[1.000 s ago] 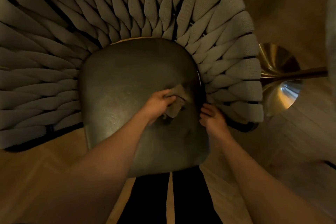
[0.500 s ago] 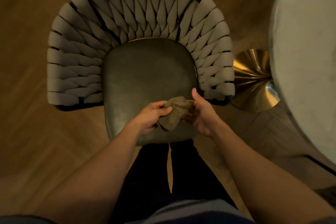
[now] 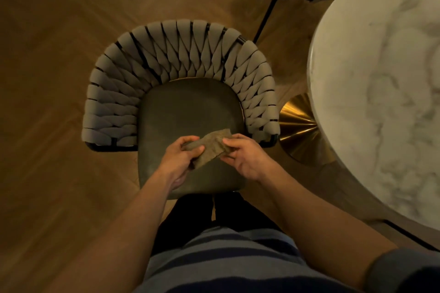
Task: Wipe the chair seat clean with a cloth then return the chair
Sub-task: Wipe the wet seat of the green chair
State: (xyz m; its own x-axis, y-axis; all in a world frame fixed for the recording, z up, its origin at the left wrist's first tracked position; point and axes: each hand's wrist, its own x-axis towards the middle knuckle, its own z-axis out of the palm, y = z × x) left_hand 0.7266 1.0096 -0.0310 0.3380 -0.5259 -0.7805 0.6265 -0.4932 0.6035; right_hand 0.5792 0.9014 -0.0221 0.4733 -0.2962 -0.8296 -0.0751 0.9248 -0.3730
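Both hands up over the front of the chair seat (image 3: 188,112): left hand (image 3: 178,159) and right hand (image 3: 245,157) each pinch an end of the cloth (image 3: 212,145), a brownish, textured, crumpled strip stretched between them above dark smooth upholstery.

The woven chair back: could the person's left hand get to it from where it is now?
Probably yes. The left hand grips the cloth above the seat; nothing lies between it and the woven back, though the cloth occupies it.
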